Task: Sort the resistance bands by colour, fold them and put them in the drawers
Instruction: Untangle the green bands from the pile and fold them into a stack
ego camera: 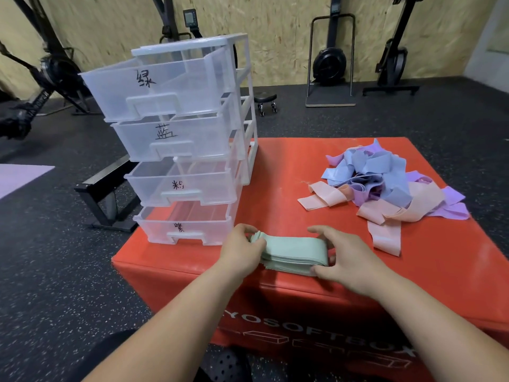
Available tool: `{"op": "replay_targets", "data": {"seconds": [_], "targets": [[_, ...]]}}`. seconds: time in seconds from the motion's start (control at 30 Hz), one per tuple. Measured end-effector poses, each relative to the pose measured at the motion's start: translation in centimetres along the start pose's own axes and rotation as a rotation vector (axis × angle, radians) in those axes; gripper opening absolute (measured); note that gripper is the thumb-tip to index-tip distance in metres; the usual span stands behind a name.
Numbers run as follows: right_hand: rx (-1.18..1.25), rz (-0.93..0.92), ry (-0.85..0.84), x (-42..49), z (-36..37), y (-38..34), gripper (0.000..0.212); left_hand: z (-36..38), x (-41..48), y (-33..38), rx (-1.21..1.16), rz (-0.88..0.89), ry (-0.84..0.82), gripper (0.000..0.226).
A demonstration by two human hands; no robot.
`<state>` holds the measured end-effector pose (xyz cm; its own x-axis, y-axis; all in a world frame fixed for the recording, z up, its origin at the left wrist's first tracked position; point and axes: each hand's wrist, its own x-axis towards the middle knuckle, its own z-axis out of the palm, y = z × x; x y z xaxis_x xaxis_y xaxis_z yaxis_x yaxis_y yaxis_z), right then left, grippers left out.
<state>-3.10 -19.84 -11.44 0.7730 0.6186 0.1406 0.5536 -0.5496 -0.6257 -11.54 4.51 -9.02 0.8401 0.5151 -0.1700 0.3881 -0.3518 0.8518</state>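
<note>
Head view: left hand (242,252), right hand (344,260) grip green band stack (292,250) ends. Risk: unsupported middle layers may splay on lifting.

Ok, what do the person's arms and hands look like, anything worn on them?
The left forearm and right forearm are bare to the frame edge, with no sleeves in view. The left hand and right hand wear no gloves, and no watch, bracelet or ring shows on the wrists or visible fingers.
</note>
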Motion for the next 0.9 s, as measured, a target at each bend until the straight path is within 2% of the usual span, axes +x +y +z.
{"op": "replay_targets", "data": {"seconds": [0.2,0.27,0.37,0.5,0.6,0.7,0.73,0.8,0.87,0.9], "targets": [[-0.121,-0.048,-0.069,0.2,-1.8,0.6,0.071,0.7,1.1,-0.4,-0.153,-0.036,-0.055,0.040],[-0.135,-0.050,-0.087,0.2,-1.4,0.6,0.070,0.7,1.2,-0.6,-0.133,-0.035,-0.055,0.039],[-0.124,-0.062,-0.087,0.2,-0.8,0.6,0.070,0.7,0.9,-0.6,0.052,0.015,-0.046,0.034],[-0.048,-0.032,-0.081,0.2,-0.7,1.3,0.072,0.6,1.3,-1.5,0.359,0.178,-0.010,0.037],[-0.062,-0.043,-0.091,0.3,-0.7,1.4,0.065,0.9,0.7,-1.9,0.619,0.315,0.001,0.041],[-0.096,-0.038,-0.100,0.5,-0.7,1.2,0.063,1.1,0.3,-2.2,0.869,0.533,0.096,0.047],[-0.107,-0.030,-0.105,0.6,-0.7,1.2,0.063,1.2,0.5,-2.1,0.852,0.632,0.093,0.051],[-0.118,-0.014,-0.107,0.7,-0.7,1.3,0.061,1.2,0.8,-1.7,0.708,0.804,-0.024,0.052],[-0.108,-0.001,-0.107,0.8,-0.9,1.4,0.060,1.5,0.7,-1.4,0.632,0.873,-0.186,0.050],[-0.099,0.002,-0.106,0.8,-1.0,1.3,0.060,1.7,0.6,-1.4,0.667,0.888,-0.249,0.058]]}}
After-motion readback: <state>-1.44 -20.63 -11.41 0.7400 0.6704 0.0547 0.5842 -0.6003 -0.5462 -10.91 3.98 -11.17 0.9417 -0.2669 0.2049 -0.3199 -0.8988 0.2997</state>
